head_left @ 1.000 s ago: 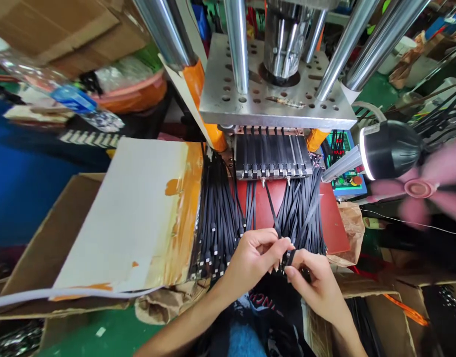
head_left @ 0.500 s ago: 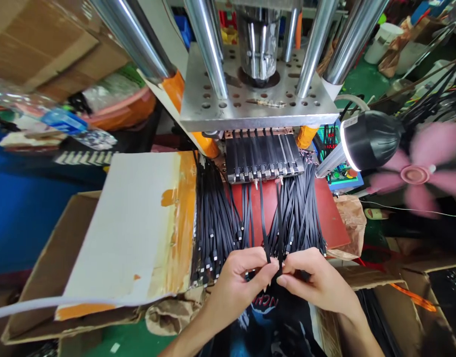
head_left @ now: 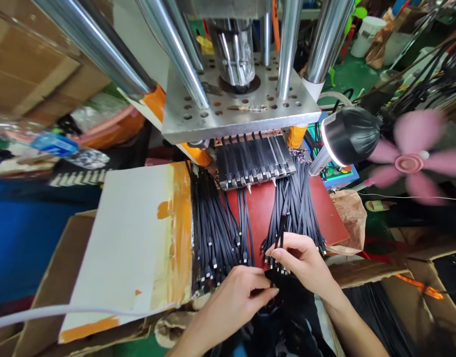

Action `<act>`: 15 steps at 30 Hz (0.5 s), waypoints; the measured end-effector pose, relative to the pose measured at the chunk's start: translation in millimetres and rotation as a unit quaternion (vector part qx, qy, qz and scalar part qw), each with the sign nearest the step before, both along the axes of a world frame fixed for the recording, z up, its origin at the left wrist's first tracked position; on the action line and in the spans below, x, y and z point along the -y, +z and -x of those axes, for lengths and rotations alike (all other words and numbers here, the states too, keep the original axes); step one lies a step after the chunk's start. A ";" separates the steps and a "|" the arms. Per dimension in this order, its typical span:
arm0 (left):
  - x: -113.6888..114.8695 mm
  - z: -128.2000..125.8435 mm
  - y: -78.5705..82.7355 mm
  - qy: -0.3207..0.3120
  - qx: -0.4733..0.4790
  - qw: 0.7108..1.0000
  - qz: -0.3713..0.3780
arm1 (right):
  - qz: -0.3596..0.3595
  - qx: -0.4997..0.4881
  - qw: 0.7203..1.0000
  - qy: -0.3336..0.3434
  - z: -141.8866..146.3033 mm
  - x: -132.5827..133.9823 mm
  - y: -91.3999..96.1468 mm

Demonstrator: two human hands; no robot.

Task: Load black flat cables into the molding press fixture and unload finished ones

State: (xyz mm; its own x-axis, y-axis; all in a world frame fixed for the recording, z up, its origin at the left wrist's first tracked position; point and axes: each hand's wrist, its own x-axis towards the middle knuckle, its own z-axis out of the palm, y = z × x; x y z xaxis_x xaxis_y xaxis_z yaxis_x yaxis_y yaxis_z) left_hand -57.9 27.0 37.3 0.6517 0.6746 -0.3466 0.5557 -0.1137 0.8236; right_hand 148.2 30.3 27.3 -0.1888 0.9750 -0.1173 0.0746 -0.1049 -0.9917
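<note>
My right hand (head_left: pixel 300 255) pinches black flat cables (head_left: pixel 282 233) between thumb and fingers, their ends pointing up over the right-hand cable bundle (head_left: pixel 304 198). Lower and to the left, my left hand (head_left: pixel 246 295) has its thumb and forefinger drawn together; what lies in them is lost against the dark shirt. Beyond both hands, a black mould block (head_left: pixel 254 161) holds a row of cables with metal plugs along its front edge. A few cables (head_left: pixel 244 218) hang from it onto the red board (head_left: pixel 261 203).
Above the block stands a press with a drilled steel plate (head_left: pixel 243 116) and steel columns. Left lie another cable bundle (head_left: pixel 213 233) and a white taped board (head_left: pixel 127 238) on a carton. A lamp (head_left: pixel 350 136), a pink fan (head_left: pixel 408 161) and a carton of cables (head_left: pixel 384 317) are right.
The two cables stretching from the block to my hands have come away from it. My right hand has risen slightly with cables; my left hand has moved lower. The view has shifted.
</note>
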 end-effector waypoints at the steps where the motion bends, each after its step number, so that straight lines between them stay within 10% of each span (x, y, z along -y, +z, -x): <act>1: -6.2 1.0 3.8 -0.003 -0.006 1.000 0.007 | -0.010 0.008 1.000 0.002 1.9 0.7 -1.5; 7: -61.0 -10.4 38.8 0.160 0.160 0.971 -0.080 | -0.058 0.038 0.997 0.020 8.1 7.6 -6.6; 15: -76.2 -15.5 33.2 0.127 0.215 0.967 -0.046 | -0.099 0.052 0.994 0.002 7.5 4.5 -10.0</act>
State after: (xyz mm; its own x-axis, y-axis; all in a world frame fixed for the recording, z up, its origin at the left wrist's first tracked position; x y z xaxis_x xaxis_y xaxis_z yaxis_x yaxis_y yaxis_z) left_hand -42.4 103.2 70.5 0.5312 0.8472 -0.0108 0.1829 -0.1023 0.9778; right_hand 140.6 25.8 17.3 -0.1892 0.9803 0.0570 0.1785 0.0914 -0.9797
